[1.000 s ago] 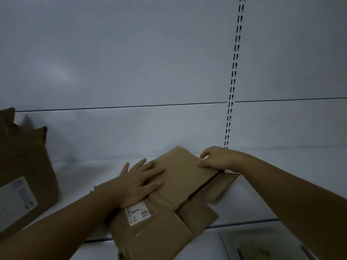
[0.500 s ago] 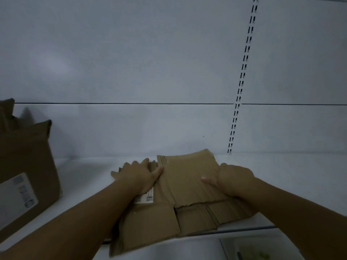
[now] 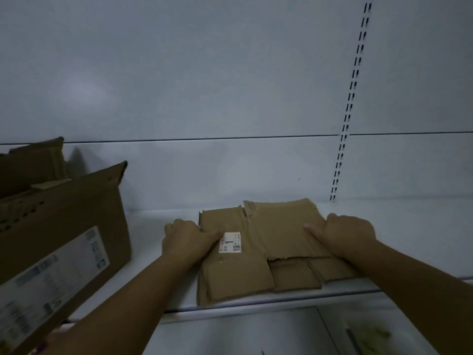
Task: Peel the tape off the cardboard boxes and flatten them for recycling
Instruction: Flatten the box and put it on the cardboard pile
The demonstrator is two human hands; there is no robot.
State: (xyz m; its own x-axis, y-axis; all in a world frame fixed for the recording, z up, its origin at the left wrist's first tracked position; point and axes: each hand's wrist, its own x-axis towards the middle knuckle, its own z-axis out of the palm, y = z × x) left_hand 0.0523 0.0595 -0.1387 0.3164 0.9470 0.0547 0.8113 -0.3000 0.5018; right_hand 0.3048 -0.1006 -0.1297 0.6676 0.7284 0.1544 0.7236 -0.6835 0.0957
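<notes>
The flattened box [image 3: 268, 239] lies flat on the white shelf [image 3: 409, 226], centre of view, w/ its near flaps reaching the shelf's front edge. It is several cardboard layers stacked, w/ ragged edges at the far side and across the middle. A small white label [image 3: 229, 242] sits on top, left of centre.

The left hand [image 3: 184, 239] holds the box's left edge. Its thumb lies on top, touching the label's left side, and the other fingers curl round the edge. Their tips are hidden, so prob. tucked under the cardboard. The right hand [image 3: 348, 231] holds the right edge likewise, thumb stretched leftward flat on the top layer, knuckles bent over the side.

At far left, apart from the flat one, stands a large open box [image 3: 64, 226], tilted, w/ a big shipping label [image 3: 51, 290] on its near face; the text is too blurred to read. Behind the shelf is a pale back wall [image 3: 204, 73] w/ a slotted upright [image 3: 350, 98] at right.
</notes>
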